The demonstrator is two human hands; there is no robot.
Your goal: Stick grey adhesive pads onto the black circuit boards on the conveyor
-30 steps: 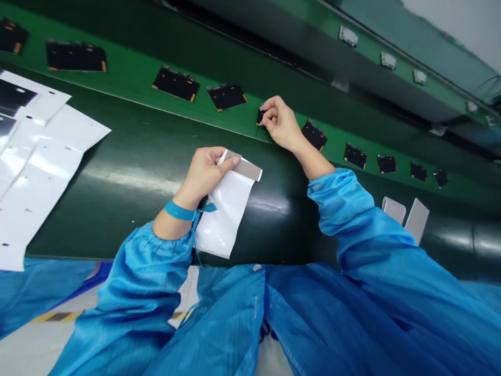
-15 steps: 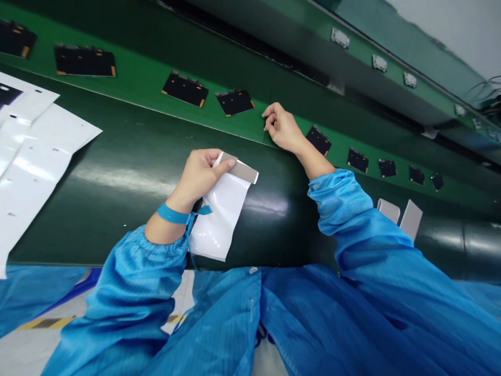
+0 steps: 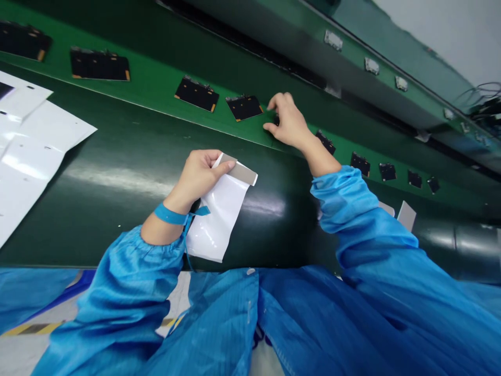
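My left hand [image 3: 203,172] is closed on a glossy white sheet [image 3: 217,219] with a grey strip [image 3: 245,172] across its top end. The thumb presses on the strip, and the sheet hangs down over the dark green ledge. Over the green conveyor belt, my right hand [image 3: 287,120] has its thumb and fingers apart. A small dark patch shows between them; I cannot tell what it is or whether I touch it. Just left of that hand lies a black circuit board [image 3: 245,107] with orange corners. Another black board [image 3: 326,141] sits partly behind my right wrist.
More black boards [image 3: 198,94] lie spaced along the belt. Large white sheets [image 3: 35,141] overlap on the ledge [image 3: 129,146] at left. A pale upright plate [image 3: 407,215] stands near my right sleeve. Small white parts [image 3: 332,40] line a higher rail.
My right hand has opened from a pinch and shifted slightly right. The nearer boards on the belt have moved right. My left hand holds the sheet in nearly the same place.
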